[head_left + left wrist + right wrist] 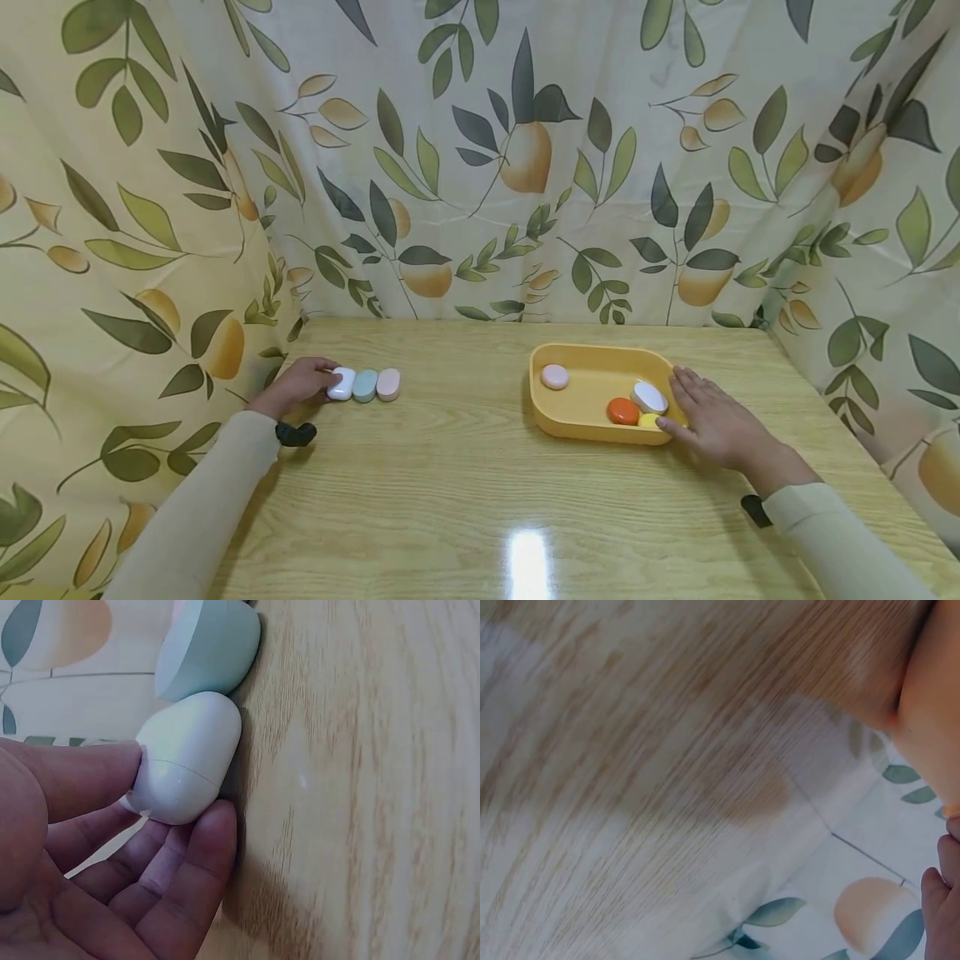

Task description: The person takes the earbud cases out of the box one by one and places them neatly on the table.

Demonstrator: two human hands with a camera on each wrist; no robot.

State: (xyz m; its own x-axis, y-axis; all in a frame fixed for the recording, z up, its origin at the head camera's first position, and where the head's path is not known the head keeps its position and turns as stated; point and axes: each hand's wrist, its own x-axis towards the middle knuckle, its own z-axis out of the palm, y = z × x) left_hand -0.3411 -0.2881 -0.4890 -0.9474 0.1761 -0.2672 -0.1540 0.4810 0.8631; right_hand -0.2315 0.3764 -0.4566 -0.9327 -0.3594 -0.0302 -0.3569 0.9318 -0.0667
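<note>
I see left hand point(302, 385) pinching white case point(341, 384) on table point(450, 483), green case point(365, 386) and pink case point(388, 384) alongside. Right hand point(716, 423), fingers straight, against yellow tray point(588, 393); near wall partly hides yellow piece point(647, 420).

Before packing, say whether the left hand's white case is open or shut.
Shut: the white case shows only a thin seam, no gap.
</note>
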